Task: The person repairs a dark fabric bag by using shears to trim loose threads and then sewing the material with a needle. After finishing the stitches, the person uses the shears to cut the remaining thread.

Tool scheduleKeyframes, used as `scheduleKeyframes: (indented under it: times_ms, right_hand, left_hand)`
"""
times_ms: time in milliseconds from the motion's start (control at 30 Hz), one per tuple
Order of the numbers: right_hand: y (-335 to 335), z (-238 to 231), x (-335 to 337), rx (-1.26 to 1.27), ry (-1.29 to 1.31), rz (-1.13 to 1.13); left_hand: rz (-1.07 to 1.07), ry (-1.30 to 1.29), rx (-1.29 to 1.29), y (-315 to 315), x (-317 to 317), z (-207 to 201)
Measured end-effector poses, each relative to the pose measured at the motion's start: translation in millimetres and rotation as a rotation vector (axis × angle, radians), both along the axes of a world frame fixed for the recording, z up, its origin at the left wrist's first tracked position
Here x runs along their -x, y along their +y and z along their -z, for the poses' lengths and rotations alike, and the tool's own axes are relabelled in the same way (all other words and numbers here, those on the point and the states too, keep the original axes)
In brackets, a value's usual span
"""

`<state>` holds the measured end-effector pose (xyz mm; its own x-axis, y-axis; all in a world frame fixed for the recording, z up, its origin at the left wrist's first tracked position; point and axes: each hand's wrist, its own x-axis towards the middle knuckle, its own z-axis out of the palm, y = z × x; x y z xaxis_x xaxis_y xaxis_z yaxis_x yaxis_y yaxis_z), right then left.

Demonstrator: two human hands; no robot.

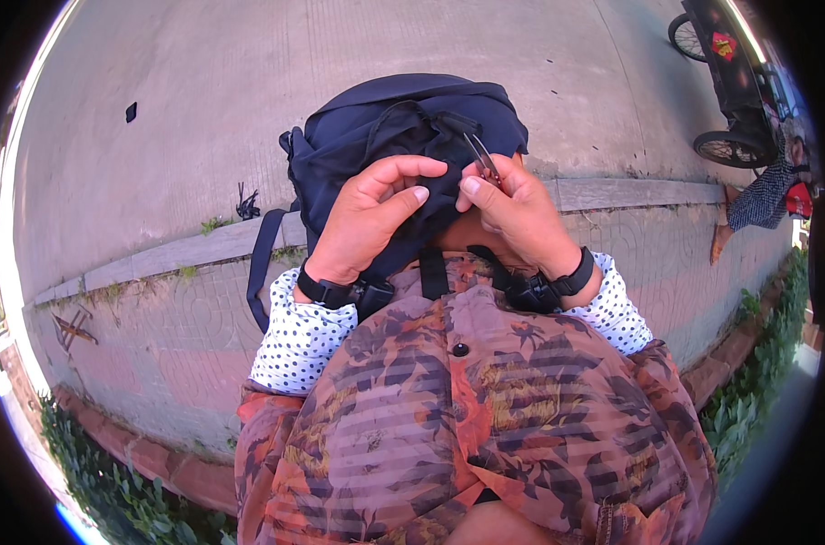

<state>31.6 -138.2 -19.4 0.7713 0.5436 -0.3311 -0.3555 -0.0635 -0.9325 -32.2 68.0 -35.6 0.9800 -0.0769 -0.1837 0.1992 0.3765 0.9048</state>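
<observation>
A dark navy backpack (403, 104) rests in front of me, its strap hanging at the left. My right hand (514, 204) grips small scissors-like snips (481, 156), two slim metal blades pointing up and reddish near the fingers. My left hand (367, 213) is curled over the black fabric, its thumb and index fingertips a little apart. Whatever the left fingers hold is hidden or too thin to see. Both hands are close together above the bag's near side, with the snips just right of the left fingertips.
A small black object (131, 112) lies on the pavement at the far left. A black tangle (247, 202) is beside the kerb (172, 252); a wooden folding stool (74, 329) stands left. At the right are a person's legs (757, 202) and a wheeled cart (730, 82). Hedges (748, 409) border the paving.
</observation>
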Motion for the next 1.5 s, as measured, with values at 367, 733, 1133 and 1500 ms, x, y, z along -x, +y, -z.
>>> scheduleKeyframes:
  times_ms: [367, 733, 1133, 1500]
  right_hand:
    - [-33.7, -8.7, 0.3, 0.244, -0.019, -0.235]
    - [-18.4, -6.6, -0.3, 0.171, -0.072, -0.303]
    - [-16.2, 0.1, 1.2, 0.126, -0.04, -0.241]
    - [-28.0, -7.9, -1.4, 0.241, -0.032, -0.26]
  left_hand:
    - [0.009, -0.028, 0.011, 2.1, -0.3, -2.5]
    - [0.055, -0.015, 0.022, 4.3, 1.5, -3.1]
    - [0.088, 0.001, -0.027, 2.4, 0.5, -10.2]
    - [0.077, -0.045, -0.045, 2.6, 1.5, -6.3]
